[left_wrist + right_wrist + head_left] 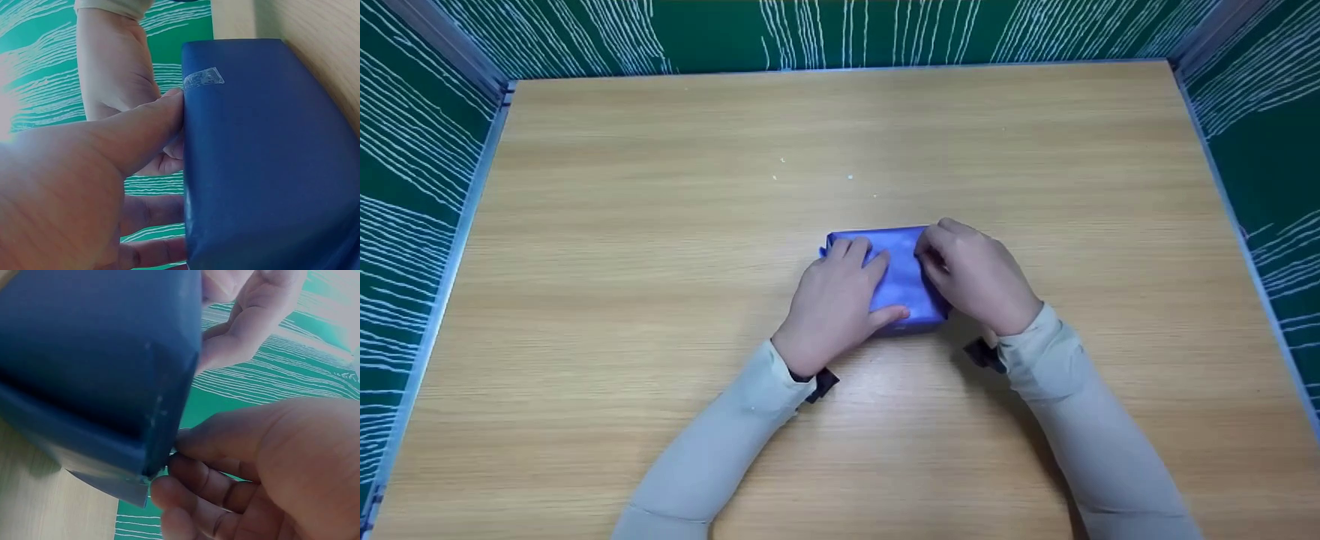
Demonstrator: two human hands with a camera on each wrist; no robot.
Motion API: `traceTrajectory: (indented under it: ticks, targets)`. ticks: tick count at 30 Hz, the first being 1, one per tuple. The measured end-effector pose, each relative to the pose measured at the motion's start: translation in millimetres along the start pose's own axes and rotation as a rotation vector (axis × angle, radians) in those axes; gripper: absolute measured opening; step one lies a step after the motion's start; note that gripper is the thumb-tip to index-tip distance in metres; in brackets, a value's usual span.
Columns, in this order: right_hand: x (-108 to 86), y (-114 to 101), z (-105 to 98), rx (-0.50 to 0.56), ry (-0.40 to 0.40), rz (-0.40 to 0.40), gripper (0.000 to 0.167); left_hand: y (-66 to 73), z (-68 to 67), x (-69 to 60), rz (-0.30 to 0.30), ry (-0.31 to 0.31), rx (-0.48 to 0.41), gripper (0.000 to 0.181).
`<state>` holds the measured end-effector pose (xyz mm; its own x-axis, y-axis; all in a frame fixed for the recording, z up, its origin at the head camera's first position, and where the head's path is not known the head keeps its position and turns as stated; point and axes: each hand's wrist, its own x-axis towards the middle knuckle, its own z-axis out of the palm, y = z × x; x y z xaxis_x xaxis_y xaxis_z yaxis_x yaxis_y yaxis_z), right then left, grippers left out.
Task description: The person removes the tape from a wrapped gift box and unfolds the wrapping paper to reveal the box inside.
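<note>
Lying flat on the wooden table, the blue-wrapped package is covered in part by the left hand and met at its right end by the right hand. The left fingers are spread across the top, while the thumb is laid against the near edge; just beside that thumb tip, a strip of clear tape is stuck over the edge. The right thumb and fingertips are curled together, and a corner of the wrapping is pinched between them; whether tape is caught there too cannot be told. Close by this pinch, a loose flap of wrapping is seen hanging from the end. Behind both grips, the wrists are covered by pale sleeves. Beyond the grips, small pale scraps are scattered, and farther off, the table is bordered by green, white-streaked walls.
</note>
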<state>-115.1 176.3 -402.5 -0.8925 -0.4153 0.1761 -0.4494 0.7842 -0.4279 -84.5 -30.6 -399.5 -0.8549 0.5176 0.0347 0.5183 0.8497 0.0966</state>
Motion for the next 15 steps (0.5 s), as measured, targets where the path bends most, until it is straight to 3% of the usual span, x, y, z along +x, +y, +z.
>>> traceTrajectory:
  ticks: [15]
  targets:
    - [-1.4,-0.2,-4.7,-0.019,0.006,0.005,0.004,-0.3,0.6,0.5,-0.003,-0.008,-0.019,0.076]
